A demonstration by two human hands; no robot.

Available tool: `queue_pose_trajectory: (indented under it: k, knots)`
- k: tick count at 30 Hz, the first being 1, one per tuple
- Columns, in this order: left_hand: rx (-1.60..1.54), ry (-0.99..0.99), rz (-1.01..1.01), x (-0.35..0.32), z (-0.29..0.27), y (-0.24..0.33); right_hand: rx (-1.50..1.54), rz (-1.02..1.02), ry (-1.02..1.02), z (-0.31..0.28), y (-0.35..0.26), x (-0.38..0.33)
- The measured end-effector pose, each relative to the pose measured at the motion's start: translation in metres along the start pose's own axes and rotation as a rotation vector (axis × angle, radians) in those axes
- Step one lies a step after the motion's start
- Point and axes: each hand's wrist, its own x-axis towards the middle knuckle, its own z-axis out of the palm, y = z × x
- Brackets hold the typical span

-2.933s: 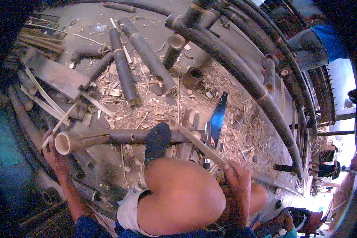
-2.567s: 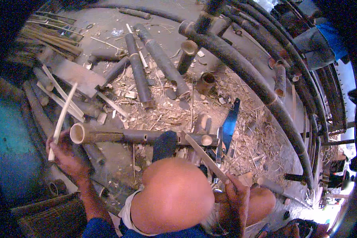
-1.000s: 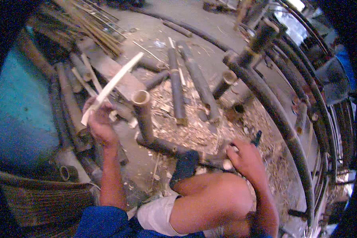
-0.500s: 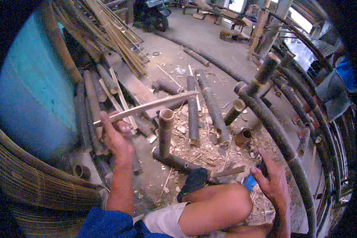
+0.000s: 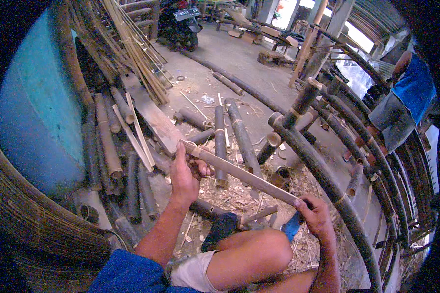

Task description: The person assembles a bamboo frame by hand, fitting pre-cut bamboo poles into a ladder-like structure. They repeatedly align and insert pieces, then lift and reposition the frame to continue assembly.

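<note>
Holds a flat bamboo strip (image 5: 244,176) across the center of the frame, slanting down toward the right. Supports its upper-left end in the left hand (image 5: 185,175), with grip loosely curled around it; pinches its lower-right end in the right hand (image 5: 319,213), with grip closed. Includes a blue blade (image 5: 292,226) at lower right of center and, beyond the strip, dark bamboo tubes (image 5: 220,124) among pale shavings (image 5: 305,249).

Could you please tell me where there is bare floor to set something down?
The widest bare floor lies ahead, between the long dark pole and the low wooden bench; a smaller patch lies between the slat bundle and that pole. It is crowded below the bamboo strip with shavings, and at left with stacked tubes.
</note>
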Motion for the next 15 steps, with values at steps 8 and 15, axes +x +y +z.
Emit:
queue_pose_trajectory:
  k: [8, 15]
  knots:
    - [0.387, 0.141, 0.225, -0.023, -0.022, -0.038, -0.073, -0.020, 0.138, -0.004, -0.001, -0.016]
    - [1.310, -0.412, 0.850, -0.073, 0.001, -0.055, -0.160, -0.082, 0.115, 0.010, -0.021, -0.027]
